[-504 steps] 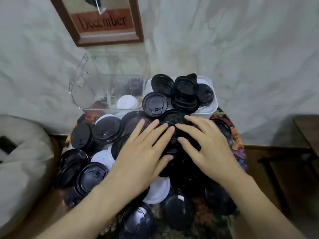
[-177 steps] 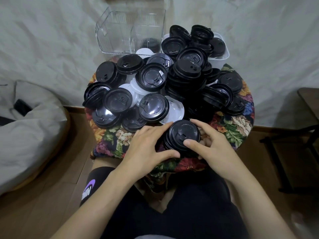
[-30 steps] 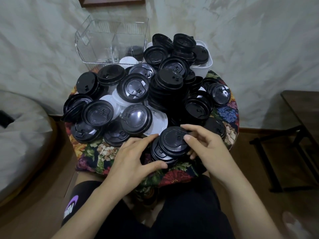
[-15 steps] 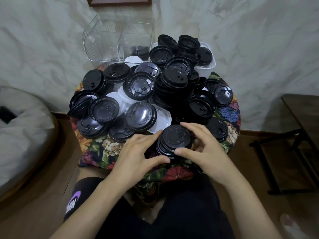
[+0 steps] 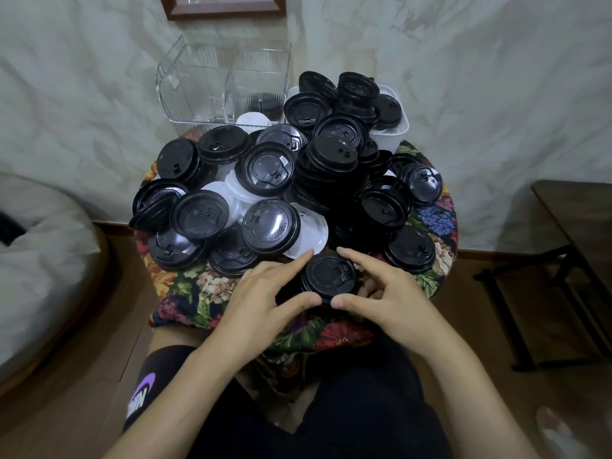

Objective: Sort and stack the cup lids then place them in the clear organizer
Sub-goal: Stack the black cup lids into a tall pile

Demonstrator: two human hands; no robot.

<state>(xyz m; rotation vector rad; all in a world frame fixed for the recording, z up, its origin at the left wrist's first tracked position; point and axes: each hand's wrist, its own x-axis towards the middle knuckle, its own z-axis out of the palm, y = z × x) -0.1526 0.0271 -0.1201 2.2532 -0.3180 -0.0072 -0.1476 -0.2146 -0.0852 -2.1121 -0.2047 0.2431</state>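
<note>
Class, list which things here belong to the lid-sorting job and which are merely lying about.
Job: black lid stack, gripped by left hand and right hand; loose black lids; white lids; clear organizer.
Lying about: framed picture; dark side table; grey cushion.

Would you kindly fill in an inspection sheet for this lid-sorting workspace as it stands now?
Surface: round floral tapestry tablecloth, mostly covered by lids.
Job's things: loose black plastic cup lids heaped with a few white plastic lids; small stack of black lids at the near edge; clear plastic organizer at the far left, dark lids showing through its right compartment.
Clutter: white plastic tub at the far right, piled with black lids.
Grippers: left hand and right hand both hold the small stack between thumb and fingers.
Cables: nothing seen.
Surroundings: pale marbled wall, brown wooden picture frame, grey cushion left, dark wooden side table right.
</note>
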